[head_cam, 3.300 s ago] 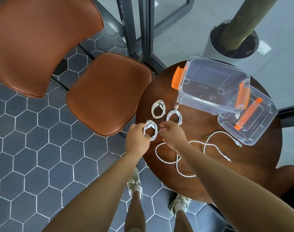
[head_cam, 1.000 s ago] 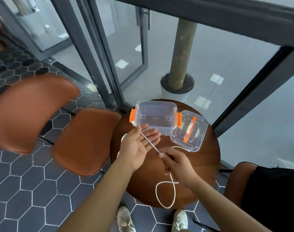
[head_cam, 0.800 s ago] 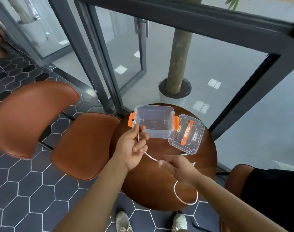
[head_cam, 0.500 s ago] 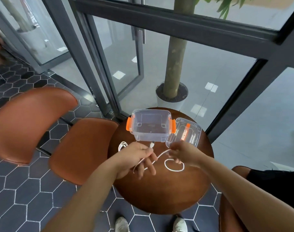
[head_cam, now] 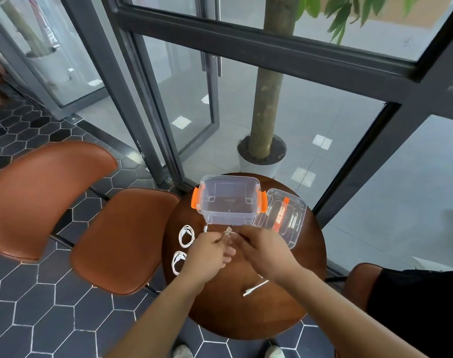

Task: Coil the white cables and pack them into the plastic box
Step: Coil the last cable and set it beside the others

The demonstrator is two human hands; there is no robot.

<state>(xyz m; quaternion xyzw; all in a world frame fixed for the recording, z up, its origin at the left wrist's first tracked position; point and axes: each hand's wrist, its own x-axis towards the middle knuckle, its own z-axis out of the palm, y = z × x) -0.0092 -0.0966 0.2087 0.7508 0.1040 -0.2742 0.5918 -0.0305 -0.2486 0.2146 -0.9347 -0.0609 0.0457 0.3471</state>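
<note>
We see both hands meet mid-tabletop [head_cam: 220, 313], left hand [head_cam: 207, 257] and right hand [head_cam: 265, 250] pinching white cable [head_cam: 227, 232]; loose plug end [head_cam: 255, 288] trails near-right. Plastic box [head_cam: 229, 200] just beyond hands, open, empty; coiled cables [head_cam: 186, 236] left.

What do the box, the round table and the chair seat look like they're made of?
The box: clear, glossy plastic, since the tabletop shows through its walls, with orange latches. The round table: likely dark brown wood or veneer, smooth with a dull sheen. The chair seat: brown leather or imitation leather, smooth with soft highlights; which one is unclear.
</note>
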